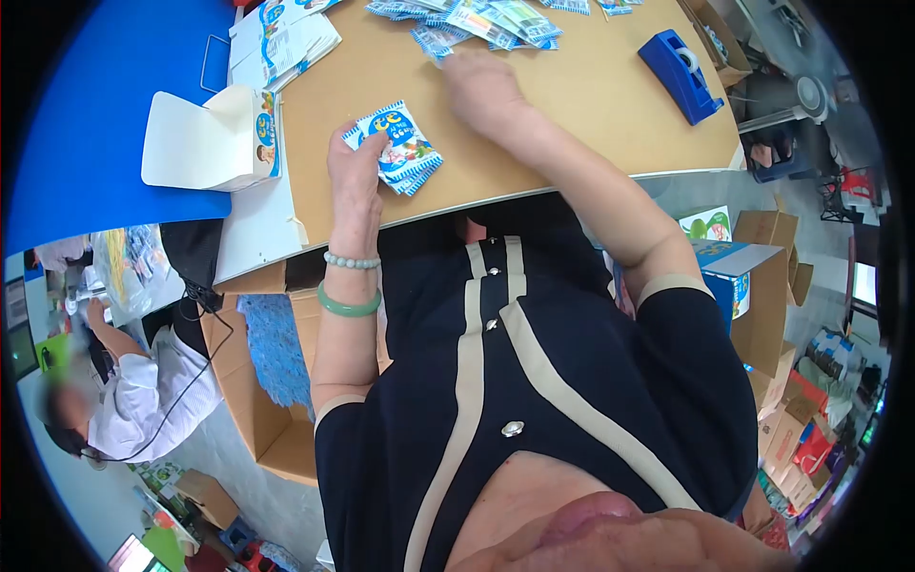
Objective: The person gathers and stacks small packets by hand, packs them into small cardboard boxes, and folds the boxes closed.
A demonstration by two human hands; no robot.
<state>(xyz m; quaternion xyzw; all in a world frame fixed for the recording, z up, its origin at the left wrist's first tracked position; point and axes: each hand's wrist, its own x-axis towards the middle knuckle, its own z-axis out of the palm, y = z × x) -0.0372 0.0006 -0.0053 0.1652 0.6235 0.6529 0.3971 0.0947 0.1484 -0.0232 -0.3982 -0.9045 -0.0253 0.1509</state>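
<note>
My left hand (pixel 356 164) grips a small stack of blue and white printed packets (pixel 405 151), its thumb on top, above the near part of the tan table (pixel 572 114). To its right and farther forward, my right hand (pixel 484 88) has its fingers drawn together at the lower edge of a packet (pixel 437 39). That packet lies at the near left side of a loose pile of similar packets (pixel 505 21). My right fingertips are partly hidden by the hand.
An open white box (pixel 205 141) and flat printed cartons (pixel 286 43) are at the left. A blue tape dispenser (pixel 679 76) stands at the right. Cardboard boxes (pixel 762 296) sit right of my body. Another person (pixel 157 391) is at the lower left.
</note>
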